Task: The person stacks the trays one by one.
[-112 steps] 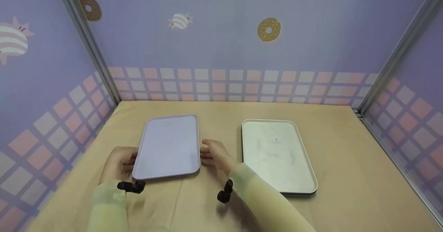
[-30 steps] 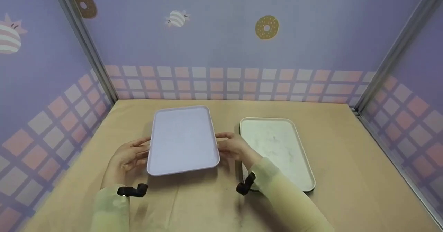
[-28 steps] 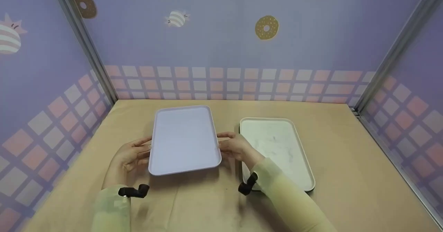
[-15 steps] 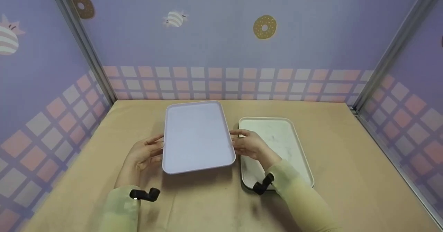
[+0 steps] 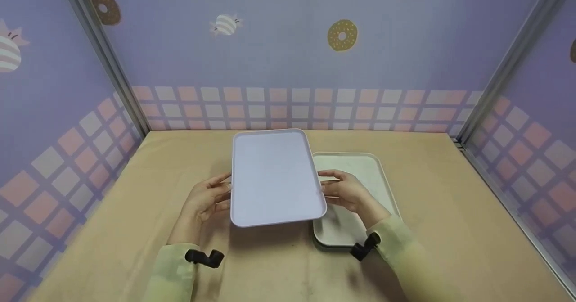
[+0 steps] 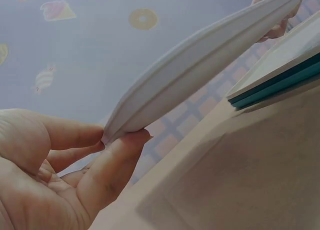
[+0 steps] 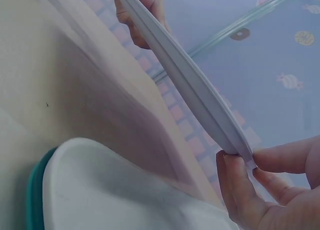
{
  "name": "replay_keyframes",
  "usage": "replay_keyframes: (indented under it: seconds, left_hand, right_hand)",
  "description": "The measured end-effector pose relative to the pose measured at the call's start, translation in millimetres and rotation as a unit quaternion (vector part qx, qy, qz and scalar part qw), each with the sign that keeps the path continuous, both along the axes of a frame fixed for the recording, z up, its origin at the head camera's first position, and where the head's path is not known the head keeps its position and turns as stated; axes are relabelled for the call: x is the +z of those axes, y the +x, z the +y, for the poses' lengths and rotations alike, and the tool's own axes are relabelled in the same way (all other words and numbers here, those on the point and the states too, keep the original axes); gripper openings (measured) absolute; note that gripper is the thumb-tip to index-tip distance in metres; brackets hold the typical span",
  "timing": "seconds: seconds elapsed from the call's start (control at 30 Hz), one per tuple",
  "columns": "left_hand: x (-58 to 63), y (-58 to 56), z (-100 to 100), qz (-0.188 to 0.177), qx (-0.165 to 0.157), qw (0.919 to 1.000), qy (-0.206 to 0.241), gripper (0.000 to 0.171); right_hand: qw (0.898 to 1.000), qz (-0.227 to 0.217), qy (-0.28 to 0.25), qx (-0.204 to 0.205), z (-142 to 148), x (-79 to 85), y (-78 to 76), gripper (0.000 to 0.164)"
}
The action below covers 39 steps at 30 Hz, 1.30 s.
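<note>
A pale lilac rectangular tray (image 5: 276, 176) is held up between both hands, clear of the tabletop. My left hand (image 5: 208, 198) pinches its left edge, thumb and fingers on opposite faces, as the left wrist view shows on the tray (image 6: 200, 55). My right hand (image 5: 348, 194) pinches the right edge the same way; in the right wrist view that hand (image 7: 275, 180) has fingertips above and below the rim. Under the right hand lies a white tray (image 5: 346, 232) on the table, stacked on a teal one (image 7: 36, 200). The lilac tray overlaps the stack's left side in the head view.
A beige cloth (image 5: 171, 158) covers the table. Purple patterned panels, such as the back wall (image 5: 279, 45), enclose the left, rear and right sides, with metal posts (image 5: 105, 68) at the corners. Each wrist wears a black camera mount (image 5: 204, 258).
The lilac tray has been lifted off the left of the table and carried rightward by both hands, now partly over the white tray. The stack has stayed put.
</note>
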<state>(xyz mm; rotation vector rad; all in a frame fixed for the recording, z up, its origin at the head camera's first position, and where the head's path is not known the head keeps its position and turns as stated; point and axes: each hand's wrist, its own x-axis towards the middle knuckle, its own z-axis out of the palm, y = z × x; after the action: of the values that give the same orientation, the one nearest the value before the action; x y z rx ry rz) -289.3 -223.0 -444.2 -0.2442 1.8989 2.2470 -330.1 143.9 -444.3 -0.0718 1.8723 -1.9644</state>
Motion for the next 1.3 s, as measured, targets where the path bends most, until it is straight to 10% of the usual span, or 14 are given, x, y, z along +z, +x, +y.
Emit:
replay_keyframes:
  seconds: [1.3]
  left_hand:
    - [-16.9, -7.2, 117, 0.005, -0.013, 0.9999, 0.001, 0.051]
  right_hand:
    - [1.0, 0.022, 0.0, -0.01, 120, -9.0, 40.8, 0.059]
